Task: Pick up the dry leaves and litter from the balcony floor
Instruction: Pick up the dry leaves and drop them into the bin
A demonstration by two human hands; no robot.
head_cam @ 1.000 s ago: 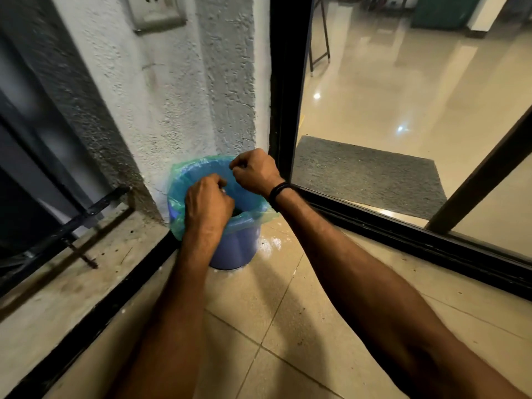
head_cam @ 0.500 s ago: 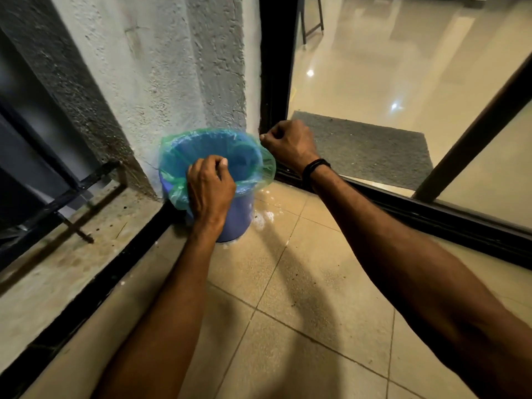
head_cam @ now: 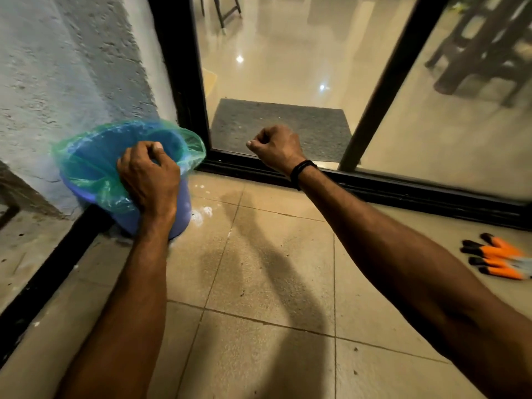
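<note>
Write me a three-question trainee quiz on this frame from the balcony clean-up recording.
1. True or false: the left hand grips the rim of the blue bin.
2. What lies on the tiled floor at the far right? A) a broom B) orange-and-black gloves C) a dustpan
3. Fill in the blank: the bin is lined with a ___ plastic bag.

Key: 1 true; 2 B; 3 green.
</note>
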